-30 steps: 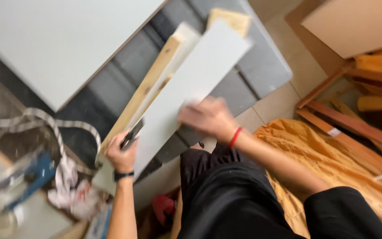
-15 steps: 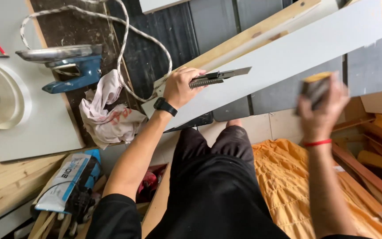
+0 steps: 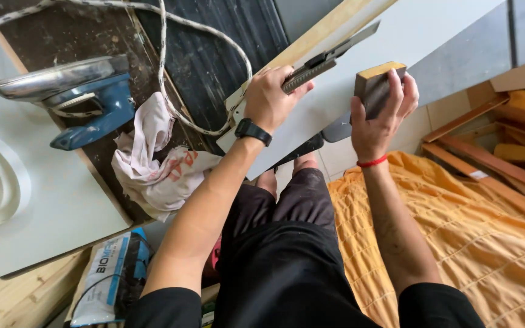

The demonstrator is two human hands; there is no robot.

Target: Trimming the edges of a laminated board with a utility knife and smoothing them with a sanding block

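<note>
A long white board (image 3: 420,36) with a bare wooden edge lies slanted across the dark workbench. My left hand (image 3: 270,97), with a black watch on the wrist, grips a grey utility knife (image 3: 329,56) and rests on the board's near end. My right hand (image 3: 381,112), with a red band on the wrist, holds a sanding block (image 3: 377,85) with a yellow top against the board's lower edge. My legs in black shorts are below the board.
A blue clothes iron (image 3: 71,97) lies on its side at the left, its white braided cord (image 3: 165,36) looping over the bench. A crumpled cloth (image 3: 153,164) lies beside it. An orange quilted cloth (image 3: 475,243) and wooden slats (image 3: 493,164) lie at right. A white panel (image 3: 25,206) sits at left.
My right hand has come in from the right and set the sanding block against the board's edge. My left hand keeps the knife on the board. The view has moved closer.
</note>
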